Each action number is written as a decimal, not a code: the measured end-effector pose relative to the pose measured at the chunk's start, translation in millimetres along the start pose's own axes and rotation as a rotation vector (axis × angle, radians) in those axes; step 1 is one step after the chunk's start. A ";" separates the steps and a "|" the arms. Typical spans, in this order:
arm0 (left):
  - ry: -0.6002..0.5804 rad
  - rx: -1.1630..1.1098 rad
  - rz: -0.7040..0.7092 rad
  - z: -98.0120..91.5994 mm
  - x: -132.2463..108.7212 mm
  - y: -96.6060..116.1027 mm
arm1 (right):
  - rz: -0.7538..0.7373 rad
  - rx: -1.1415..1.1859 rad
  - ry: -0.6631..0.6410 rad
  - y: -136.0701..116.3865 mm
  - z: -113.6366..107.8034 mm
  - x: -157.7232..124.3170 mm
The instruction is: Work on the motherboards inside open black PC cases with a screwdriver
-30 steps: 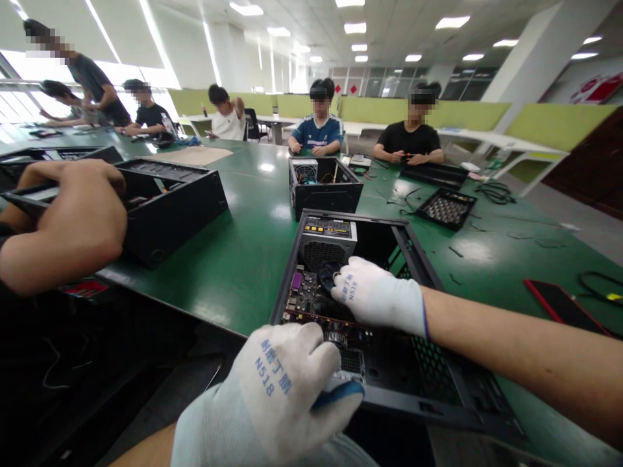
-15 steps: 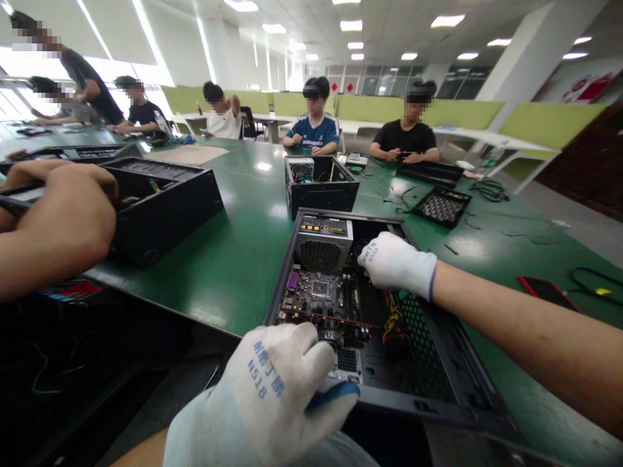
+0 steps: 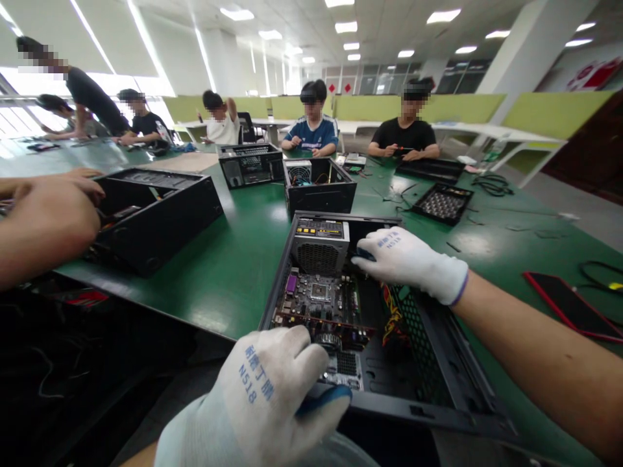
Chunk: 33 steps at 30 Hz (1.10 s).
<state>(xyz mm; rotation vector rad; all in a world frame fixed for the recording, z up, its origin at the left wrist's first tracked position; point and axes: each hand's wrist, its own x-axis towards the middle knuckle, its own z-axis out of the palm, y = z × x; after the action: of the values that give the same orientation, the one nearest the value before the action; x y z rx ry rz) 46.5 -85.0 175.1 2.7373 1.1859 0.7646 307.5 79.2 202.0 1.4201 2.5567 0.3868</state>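
In front of me a black computer case (image 3: pixel 384 405) lies on its side with its inside showing. My gloved left hand (image 3: pixel 280 383) is closed on its near edge, thumb outside and fingers over the rim. Inside are a motherboard (image 3: pixel 318 292) with a purple port, an expansion card (image 3: pixel 311 324) across it, and a grey power supply (image 3: pixel 318 250) at the far end. My gloved right hand (image 3: pixel 396 253) reaches over the far right part of the case, beside the power supply. Its fingers are curled, and what they hold, if anything, is hidden. Red and yellow cables (image 3: pixel 392 318) hang below it.
Other open cases stand left (image 3: pixel 160 224), beyond (image 3: pixel 318 191) and far left of centre (image 3: pixel 250 165) on the green table (image 3: pixel 204 292). A co-worker's arm (image 3: pixel 48 227) works at the left case. A red-edged black panel (image 3: pixel 572 305) and cables (image 3: pixel 491 185) lie right.
My right hand has turned a little, its fingers showing more. Another black case now stands beyond, left of the middle one. The co-worker's arm at left has drawn back leftward.
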 end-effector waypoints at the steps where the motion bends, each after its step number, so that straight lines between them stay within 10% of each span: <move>1: -0.011 -0.015 -0.007 -1.6 0.7 0.7 | -0.005 0.073 0.049 2.2 1.5 -6.5; 11: -0.204 0.124 -0.048 -12.0 52.1 -15.0 | 0.026 0.585 0.286 7.6 12.6 -31.3; 22: -0.876 0.317 -0.123 65.6 160.9 -58.2 | -0.017 0.581 0.346 9.2 17.4 -35.5; 33: -0.957 0.359 -0.113 104.7 163.5 -83.0 | -0.080 0.472 0.389 8.2 25.2 -38.3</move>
<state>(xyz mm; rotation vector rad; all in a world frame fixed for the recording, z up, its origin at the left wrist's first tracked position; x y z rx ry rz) 134.6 101.8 131.2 2.6320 1.2419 -0.7801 341.4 54.1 182.1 1.4951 3.1692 0.0419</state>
